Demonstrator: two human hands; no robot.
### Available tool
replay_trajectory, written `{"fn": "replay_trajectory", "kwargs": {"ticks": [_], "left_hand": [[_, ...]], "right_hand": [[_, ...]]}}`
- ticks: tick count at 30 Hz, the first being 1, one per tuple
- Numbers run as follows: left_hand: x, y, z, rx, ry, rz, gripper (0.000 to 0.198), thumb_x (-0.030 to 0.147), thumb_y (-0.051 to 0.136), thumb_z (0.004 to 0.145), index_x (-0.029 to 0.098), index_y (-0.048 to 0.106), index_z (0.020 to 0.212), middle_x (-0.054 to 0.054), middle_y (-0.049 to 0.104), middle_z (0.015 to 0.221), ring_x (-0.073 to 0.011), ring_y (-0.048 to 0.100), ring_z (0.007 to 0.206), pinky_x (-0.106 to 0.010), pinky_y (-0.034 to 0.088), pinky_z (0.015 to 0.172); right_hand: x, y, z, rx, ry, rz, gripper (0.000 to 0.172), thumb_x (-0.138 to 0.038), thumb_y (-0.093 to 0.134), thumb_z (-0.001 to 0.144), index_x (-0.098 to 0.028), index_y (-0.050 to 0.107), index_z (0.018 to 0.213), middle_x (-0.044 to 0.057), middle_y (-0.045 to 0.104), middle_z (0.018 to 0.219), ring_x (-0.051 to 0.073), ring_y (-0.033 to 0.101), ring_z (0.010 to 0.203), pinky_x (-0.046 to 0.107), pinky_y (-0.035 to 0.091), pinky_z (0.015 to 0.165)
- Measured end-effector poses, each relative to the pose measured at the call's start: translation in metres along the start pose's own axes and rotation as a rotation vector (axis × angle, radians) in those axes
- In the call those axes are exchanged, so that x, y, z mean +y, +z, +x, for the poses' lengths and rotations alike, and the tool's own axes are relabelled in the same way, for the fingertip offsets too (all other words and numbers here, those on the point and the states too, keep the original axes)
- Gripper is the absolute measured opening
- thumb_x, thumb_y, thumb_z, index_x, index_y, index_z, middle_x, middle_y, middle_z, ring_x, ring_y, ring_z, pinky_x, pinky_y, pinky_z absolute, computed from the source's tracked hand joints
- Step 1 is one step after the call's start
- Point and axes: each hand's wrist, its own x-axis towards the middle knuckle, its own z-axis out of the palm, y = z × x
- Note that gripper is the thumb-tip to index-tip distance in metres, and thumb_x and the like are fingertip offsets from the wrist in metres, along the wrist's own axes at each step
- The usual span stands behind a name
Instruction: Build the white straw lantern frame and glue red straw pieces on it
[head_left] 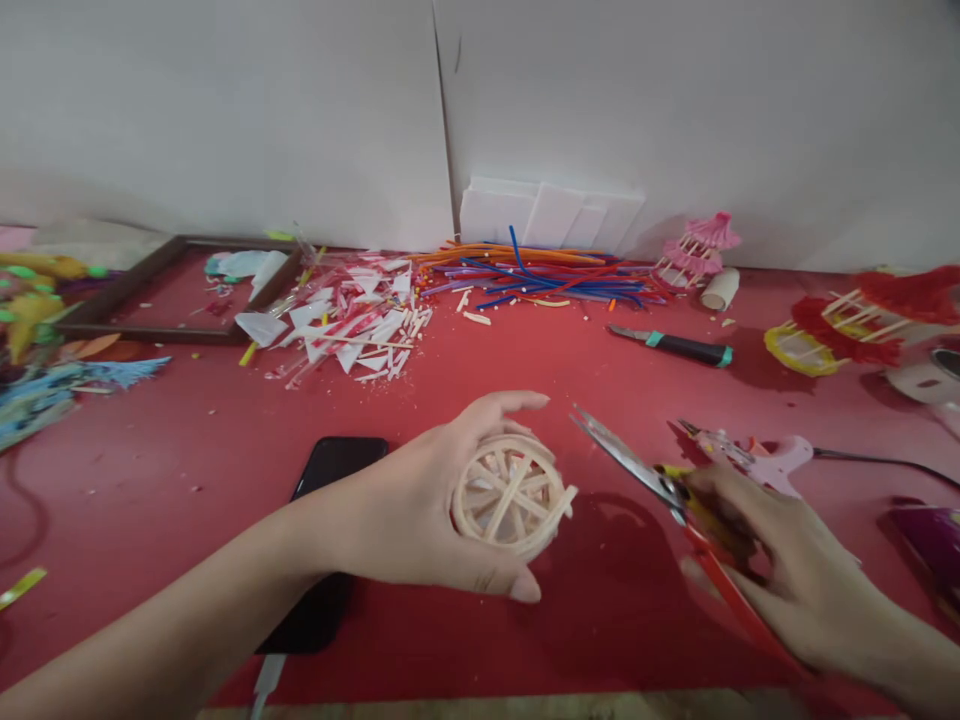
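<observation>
My left hand [442, 510] is wrapped round a small round wooden-strip basket [512, 495] with crossed strips over its face. One strip end sticks out at the basket's right edge. My right hand [787, 570] grips a pair of scissors [634, 465] with red and yellow handles; the slightly parted blades point up and left towards the basket without touching it. Just beyond the right hand lies a pink glue gun [757, 455], partly hidden by the fingers. A black phone [337, 470] lies under my left forearm, with a white cable at its lower end.
Farther back on the red table [495, 370] are a utility knife [671, 345], coloured pipe cleaners [540, 275] and a heap of scraps [352, 320]. A brown frame [180, 332] lies left; red-and-yellow stick crafts [862, 325] stand right. A white wall [300, 110] bounds the back.
</observation>
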Motion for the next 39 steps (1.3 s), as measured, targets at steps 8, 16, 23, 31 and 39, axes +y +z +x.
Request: {"fn": "replay_trajectory", "kwargs": {"ticks": [8, 16, 23, 31, 39], "left_hand": [[0.003, 0.021, -0.003, 0.225, -0.028, 0.072, 0.081, 0.028, 0.082, 0.069, 0.027, 0.036, 0.136, -0.006, 0.070, 0.109, -0.0218, 0.074, 0.090, -0.030, 0.064, 0.074], [0.006, 0.031, -0.003, 0.462, 0.101, 0.245, 0.083, 0.027, 0.083, 0.067, 0.027, 0.035, 0.136, -0.006, 0.066, 0.114, -0.0212, 0.074, 0.086, -0.031, 0.065, 0.072], [0.003, 0.034, -0.003, 0.505, 0.198, 0.261, 0.084, 0.020, 0.079, 0.072, 0.024, 0.026, 0.138, -0.009, 0.061, 0.119, -0.0203, 0.072, 0.094, -0.031, 0.064, 0.077], [0.007, 0.040, -0.003, 0.546, 0.091, 0.288, 0.086, 0.018, 0.080, 0.072, 0.027, 0.023, 0.136, -0.005, 0.063, 0.115, -0.0185, 0.071, 0.094, -0.029, 0.064, 0.077], [0.005, 0.040, -0.001, 0.567, 0.055, 0.308, 0.087, 0.019, 0.081, 0.072, 0.027, 0.023, 0.136, -0.004, 0.063, 0.114, -0.0159, 0.071, 0.089, -0.026, 0.063, 0.077]], "right_hand": [[-0.015, -0.003, -0.025, 0.047, -0.077, -0.094, 0.030, -0.034, 0.061, 0.083, -0.024, 0.054, 0.111, 0.003, 0.074, 0.086, 0.019, 0.072, 0.068, 0.025, 0.057, 0.053], [-0.015, -0.001, -0.019, 0.161, -0.129, -0.233, 0.024, -0.041, 0.053, 0.089, -0.024, 0.054, 0.105, 0.004, 0.074, 0.080, 0.021, 0.072, 0.062, 0.028, 0.056, 0.048], [-0.002, -0.004, -0.016, 0.178, -0.245, -0.365, 0.027, -0.048, 0.053, 0.092, -0.023, 0.054, 0.100, 0.003, 0.072, 0.075, 0.019, 0.069, 0.054, 0.027, 0.052, 0.042], [-0.005, -0.008, -0.010, 0.260, -0.221, -0.483, 0.037, -0.052, 0.040, 0.099, -0.022, 0.059, 0.089, 0.003, 0.073, 0.076, 0.017, 0.072, 0.061, 0.024, 0.054, 0.048], [0.000, -0.016, -0.005, 0.191, -0.267, -0.534, 0.040, -0.050, 0.033, 0.101, -0.022, 0.061, 0.095, 0.006, 0.075, 0.082, 0.019, 0.075, 0.068, 0.027, 0.057, 0.051]]}}
